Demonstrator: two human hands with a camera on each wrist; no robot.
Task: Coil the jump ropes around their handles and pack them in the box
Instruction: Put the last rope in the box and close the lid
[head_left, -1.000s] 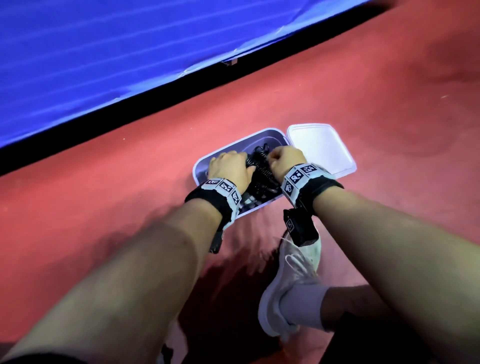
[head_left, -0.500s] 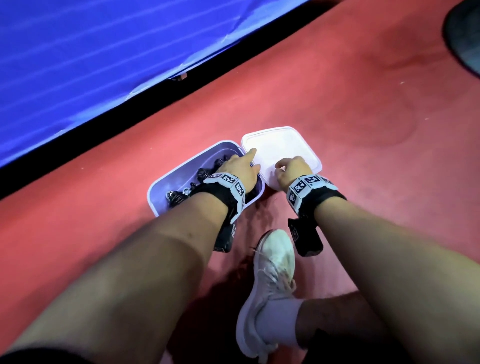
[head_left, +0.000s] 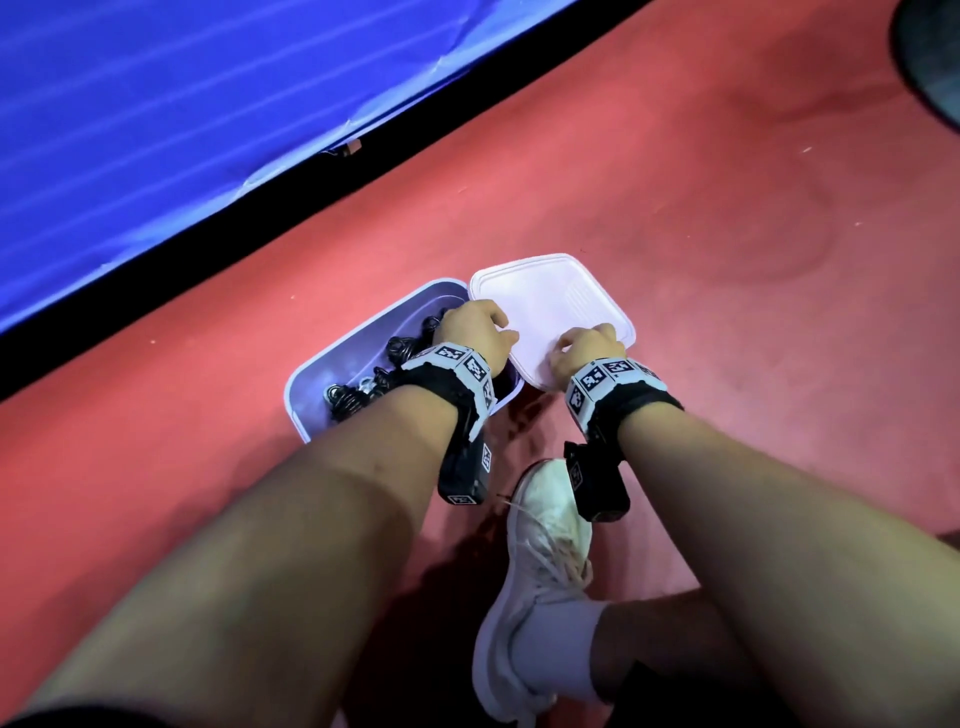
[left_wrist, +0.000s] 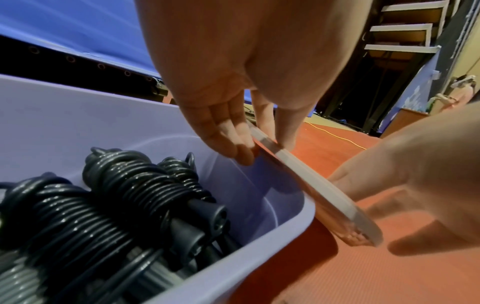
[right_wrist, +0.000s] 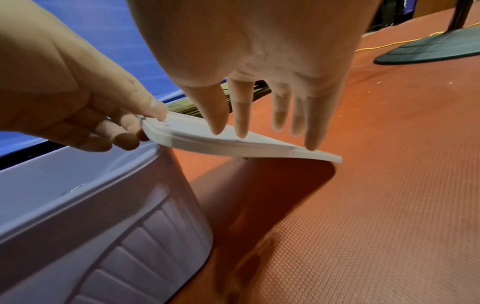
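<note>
We pinch the white lid (head_left: 545, 306) at its near-left corner with our left hand (head_left: 475, 335), thumb above and fingers beneath, while our right hand (head_left: 587, 348) rests straight fingers on its near edge. The lid tilts up off the red floor (head_left: 727, 234), just beside the lavender box (head_left: 358, 332). Coiled black ropes (left_wrist: 124, 193) lie inside the box.

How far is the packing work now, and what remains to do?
Done: coiled jump ropes lie inside the box. In hand: the left hand pinches one edge of the lid, raising it off the mat, while the right hand rests its fingers on top. Left: the box is open, so the lid must go on.
</note>
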